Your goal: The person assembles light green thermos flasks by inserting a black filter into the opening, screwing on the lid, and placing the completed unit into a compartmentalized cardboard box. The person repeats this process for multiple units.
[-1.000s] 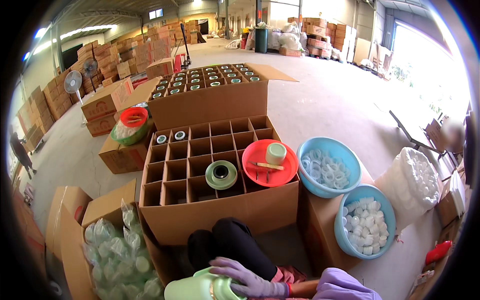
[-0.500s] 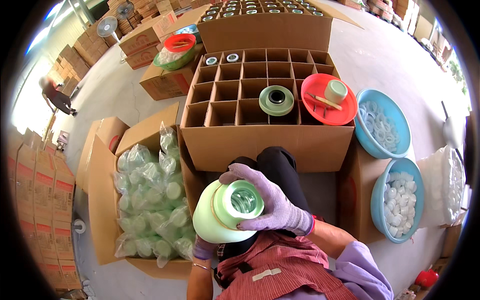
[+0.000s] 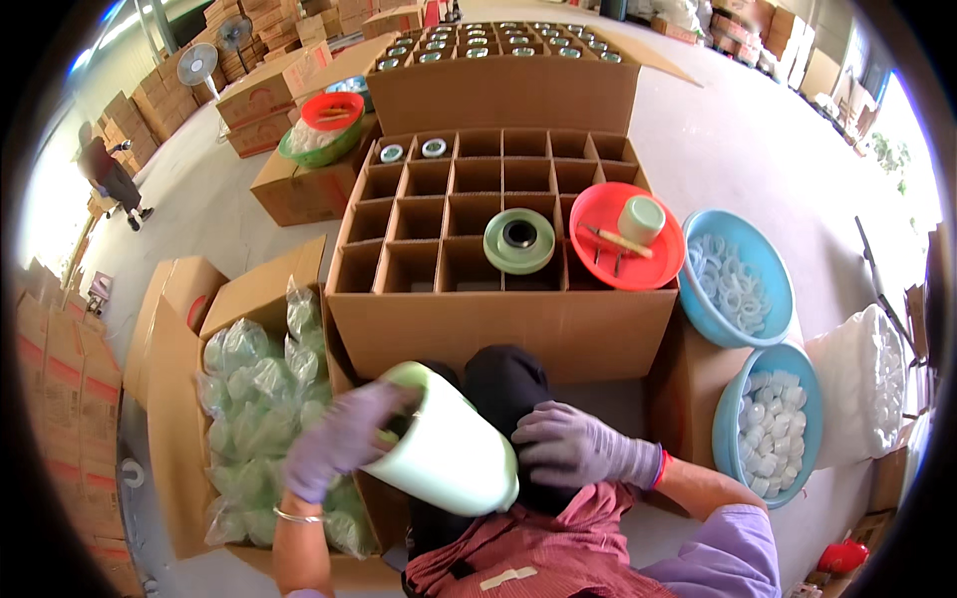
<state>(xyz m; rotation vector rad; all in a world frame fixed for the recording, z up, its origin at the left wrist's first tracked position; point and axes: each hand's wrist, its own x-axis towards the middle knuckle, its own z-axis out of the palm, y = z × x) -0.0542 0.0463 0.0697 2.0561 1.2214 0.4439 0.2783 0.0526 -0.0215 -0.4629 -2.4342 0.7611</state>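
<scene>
Can't read any text from here. Red print on the stacked cartons (image 3: pixel 60 429) at my far left is too small; red markings on the upper-left carton (image 3: pixel 254 102) are blurred. Carton flap (image 3: pixel 177 282) on my left: partial red mark, illegible.
</scene>
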